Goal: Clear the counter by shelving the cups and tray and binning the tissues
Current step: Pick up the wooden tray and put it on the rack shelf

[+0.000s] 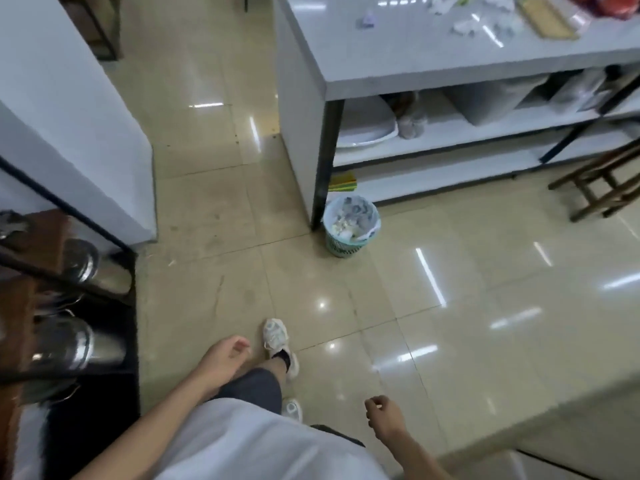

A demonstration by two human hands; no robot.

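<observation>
Both hands low in frame, holding nothing — person standing on open tiled floor.

Left hand (pixel 227 353) and right hand (pixel 382 412) hang with fingers loosely curled, nothing grasped. Floor (pixel 398 289) is the widest open stretch, running between a white cabinet (pixel 69 116) on the left and the counter (pixel 415 53) at upper right. Counter's near edge overhangs white shelves (pixel 450 133) holding a white dish and grey bins. On the counter top — a tray (pixel 545 19) near the far right, crumpled tissues (pixel 467 26) just left of it, blurred. Bin (pixel 349 226) stands on the floor touching the counter's black corner leg, lined and part filled with paper. Metal cups (pixel 79 344) sit in a dark rack at the left edge.
</observation>
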